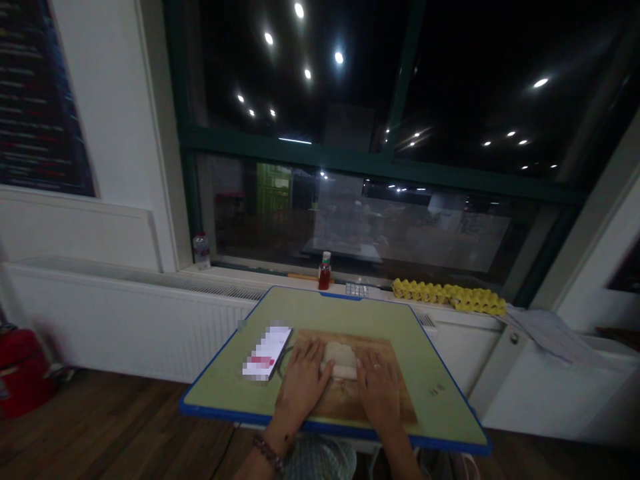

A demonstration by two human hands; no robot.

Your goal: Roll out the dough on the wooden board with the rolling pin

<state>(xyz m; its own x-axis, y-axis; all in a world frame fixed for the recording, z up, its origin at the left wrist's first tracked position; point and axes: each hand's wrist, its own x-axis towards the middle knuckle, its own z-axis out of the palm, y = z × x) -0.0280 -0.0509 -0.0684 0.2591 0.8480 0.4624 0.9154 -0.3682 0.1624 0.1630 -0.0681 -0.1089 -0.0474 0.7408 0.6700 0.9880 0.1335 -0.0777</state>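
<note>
Pale, soft-looking dough (pixel 339 355) lies between my hands on a brown rectangular wooden board (pixel 345 404). My left hand (pixel 304 373) and right hand (pixel 379 383) are palm down, fingers outstretched along its sides. The board rests on a light-green, blue-edged table (pixel 440 400), a lit phone (pixel 267 353) to its left. Beyond are a red-filled bottle (pixel 325 276), bumpy yellow egg trays (pixel 447 296) and a dark window (pixel 320 90).

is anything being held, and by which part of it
The pale dough is between the left hand, at its left end, and the right hand, at its right end; whether they grip or only press it cannot be told.
</note>
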